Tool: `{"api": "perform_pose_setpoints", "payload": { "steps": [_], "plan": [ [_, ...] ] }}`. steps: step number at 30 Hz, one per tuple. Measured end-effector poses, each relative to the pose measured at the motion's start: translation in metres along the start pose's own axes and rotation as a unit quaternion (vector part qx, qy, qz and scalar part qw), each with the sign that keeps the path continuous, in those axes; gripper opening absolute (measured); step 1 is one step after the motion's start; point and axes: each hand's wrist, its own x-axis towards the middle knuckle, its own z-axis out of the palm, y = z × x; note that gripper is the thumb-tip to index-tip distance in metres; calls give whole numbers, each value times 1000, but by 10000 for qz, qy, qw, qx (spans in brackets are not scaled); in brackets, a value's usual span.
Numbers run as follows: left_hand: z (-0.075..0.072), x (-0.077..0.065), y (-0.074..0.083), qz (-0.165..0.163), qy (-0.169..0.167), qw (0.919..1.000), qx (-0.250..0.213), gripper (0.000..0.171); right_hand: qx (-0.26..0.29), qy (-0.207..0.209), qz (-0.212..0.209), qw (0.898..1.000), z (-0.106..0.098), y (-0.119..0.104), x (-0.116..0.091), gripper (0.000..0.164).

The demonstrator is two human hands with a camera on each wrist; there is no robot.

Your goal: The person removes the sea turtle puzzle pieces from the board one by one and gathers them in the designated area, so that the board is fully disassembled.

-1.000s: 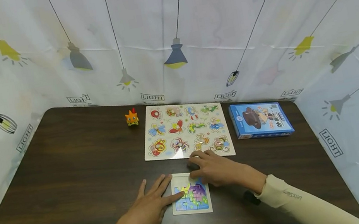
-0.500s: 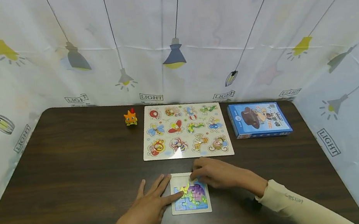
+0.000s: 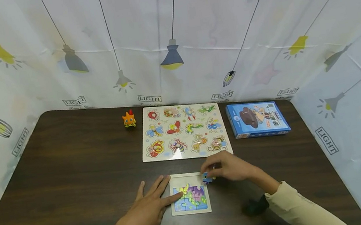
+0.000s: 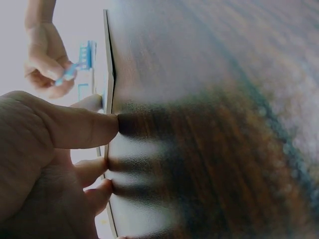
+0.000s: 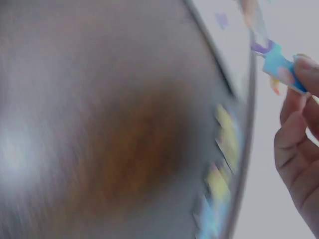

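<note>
A small square jigsaw puzzle tray [image 3: 185, 179] lies on the dark table, its lower part covered by joined pieces [image 3: 191, 204] in blue, purple and yellow-green. Its upper strip shows bare board. My left hand [image 3: 151, 208] lies spread at the tray's left side, with the index fingertip on the pieces. Its fingers are straight. At the tray's upper right corner, my right hand [image 3: 228, 166] pinches a blue puzzle piece [image 5: 280, 67] between thumb and fingers. In the left wrist view the blue piece shows raised in that hand.
Behind the tray lies a larger wooden board [image 3: 183, 129] with cartoon insects. A blue box [image 3: 257, 119] stands to its right, and an orange spiky figurine [image 3: 128, 119] to its left. Blurred yellow and blue shapes [image 5: 227, 137] appear in the right wrist view. A patterned curtain [image 3: 140, 36] hangs behind the table.
My right hand has shifted to the right and its fingers now show a blue puzzle piece between them. The left hand stays on the tray. The head view has turned slightly.
</note>
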Motion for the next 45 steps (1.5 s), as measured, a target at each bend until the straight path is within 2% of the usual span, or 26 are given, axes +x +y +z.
{"api": "perform_pose_setpoints", "payload": {
  "steps": [5,8,11,15,18,23,29,37,45],
  "plan": [
    [1,-1,0,34,71,10000,-24,54,147,389,591,9974,-34,17,-31,3],
    [0,-1,0,30,97,9999,-20,54,180,355,743,9964,-47,32,-49,5],
    [1,0,-1,24,99,9999,-15,55,301,256,846,9956,-51,44,-61,7],
    [2,0,-1,53,76,10000,18,55,115,380,944,9947,-46,52,-67,5],
    [2,0,-1,82,95,9999,11,54,-427,685,983,9919,-40,52,-68,7],
    [1,0,1,78,117,9999,3,56,-1403,1187,1083,9770,-28,48,-69,12],
    [0,-1,2,71,135,9999,31,56,-2100,1502,1146,9593,-19,42,-69,14],
    [0,-1,1,73,123,9999,20,56,-2758,1752,1189,9376,-8,35,-67,17],
    [-1,-1,2,61,81,9999,10,56,-2975,1854,1056,9306,-3,36,-69,20]
  ]
}}
